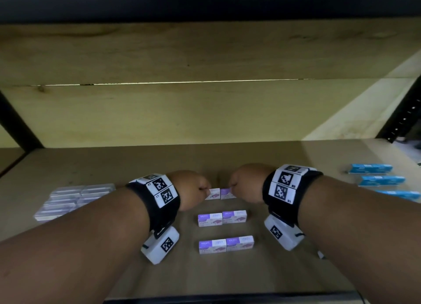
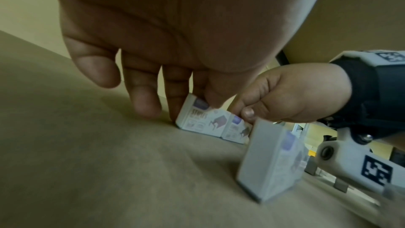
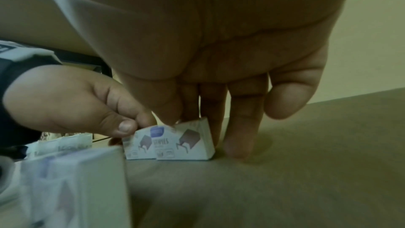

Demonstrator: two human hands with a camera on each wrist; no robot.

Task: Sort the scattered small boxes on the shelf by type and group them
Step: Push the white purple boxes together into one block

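Note:
Two small white-and-purple staples boxes stand side by side, touching, on the brown shelf board [image 1: 284,281]. My left hand [image 1: 206,189] pinches the left box [image 1: 213,193] between thumb and fingers. My right hand [image 1: 232,187] pinches the right box [image 1: 227,193] the same way. In the left wrist view my left hand [image 2: 195,108] grips its box [image 2: 201,122], and the right box [image 2: 235,132] sits beyond it. In the right wrist view my right hand [image 3: 192,124] grips its box [image 3: 188,143], with the left box [image 3: 140,143] beside it.
Two more pairs of the same staples boxes [image 1: 222,218] [image 1: 225,245] lie in rows nearer to me. Several clear plastic boxes [image 1: 75,198] are grouped at the left. Blue boxes [image 1: 382,180] lie in a column at the right. The wooden back wall [image 1: 205,112] rises behind.

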